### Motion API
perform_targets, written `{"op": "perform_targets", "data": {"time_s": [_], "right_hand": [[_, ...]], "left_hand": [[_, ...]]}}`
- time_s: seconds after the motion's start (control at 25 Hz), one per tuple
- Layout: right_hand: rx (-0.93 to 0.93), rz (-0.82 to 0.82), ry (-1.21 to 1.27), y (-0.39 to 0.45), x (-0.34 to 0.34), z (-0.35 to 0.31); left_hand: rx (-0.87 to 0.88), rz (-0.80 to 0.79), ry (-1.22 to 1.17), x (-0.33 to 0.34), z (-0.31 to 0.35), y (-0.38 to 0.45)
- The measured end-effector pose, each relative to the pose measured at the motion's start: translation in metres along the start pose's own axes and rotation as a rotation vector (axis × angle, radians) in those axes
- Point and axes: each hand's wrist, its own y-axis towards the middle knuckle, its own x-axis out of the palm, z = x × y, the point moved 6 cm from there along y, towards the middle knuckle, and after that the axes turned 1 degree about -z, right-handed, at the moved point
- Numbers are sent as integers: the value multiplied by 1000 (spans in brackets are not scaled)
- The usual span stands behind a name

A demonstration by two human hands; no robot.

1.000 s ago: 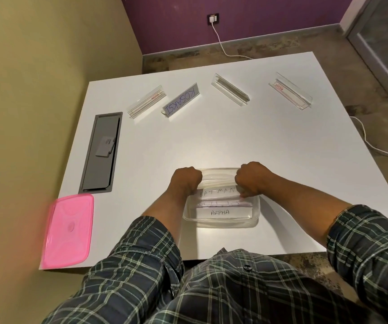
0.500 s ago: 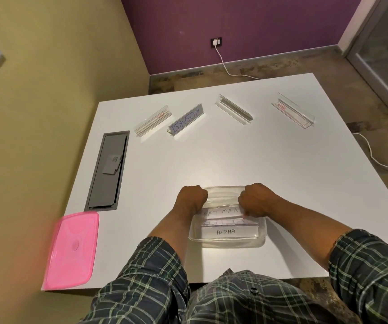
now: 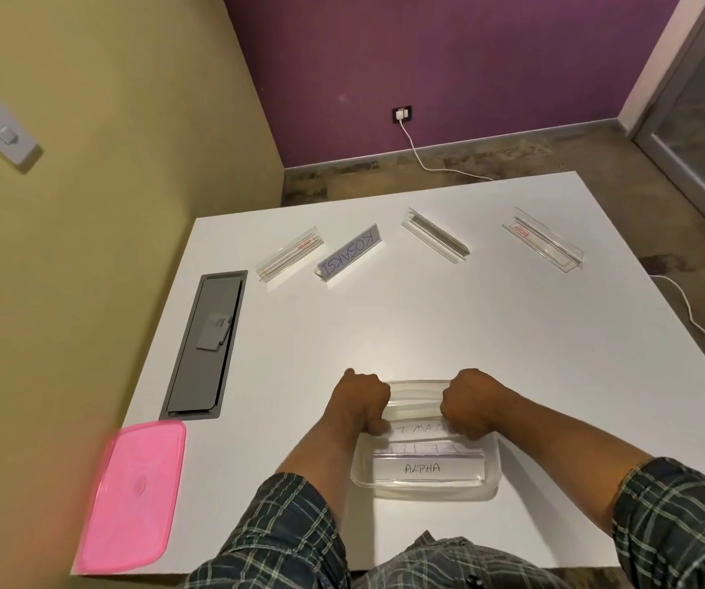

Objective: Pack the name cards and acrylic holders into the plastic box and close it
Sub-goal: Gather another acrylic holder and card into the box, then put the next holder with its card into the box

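Sitting near the white table's (image 3: 512, 354) near edge, the clear plastic box (image 3: 427, 482) has both fists, left hand (image 3: 363, 401) and right hand (image 3: 469, 403), clenched on a clear acrylic holder (image 3: 414, 403) at its far rim.

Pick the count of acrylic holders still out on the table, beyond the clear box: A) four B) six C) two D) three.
A: four holders lie in a row across the far table, one at left, the KOSAKSI holder, a bare one and the rightmost.

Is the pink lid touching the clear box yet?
Apart. The head view shows the pink lid lying flat near the table's left front corner, with bare white table and the person's left forearm between it and the clear plastic box.
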Motion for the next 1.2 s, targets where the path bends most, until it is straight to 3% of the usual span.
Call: {"op": "perform_targets", "data": {"time_s": [0.12,0.2,0.32,0.4,0.6,0.84,1.08,1.2], "right_hand": [[-37,186,76,1,-10,9],[-22,311,128,5,-23,20],[100,457,146,21,-50,51],[211,534,191,35,-69,79],[456,470,513,85,-96,154],[623,420,1073,151,-92,216],[726,262,1087,215,-76,242],[702,281,1216,245,-76,247]], "left_hand": [[-37,157,-124,-13,-9,1],[-166,270,-353,-20,-28,2],[-402,400,-670,-31,-73,5],[-486,424,-730,-36,-102,13],[-590,468,-815,-47,-169,43],[-732,552,-1163,-45,-228,85],[-738,553,-1197,-30,-265,135],[-728,538,-1200,-21,-273,157]]}}
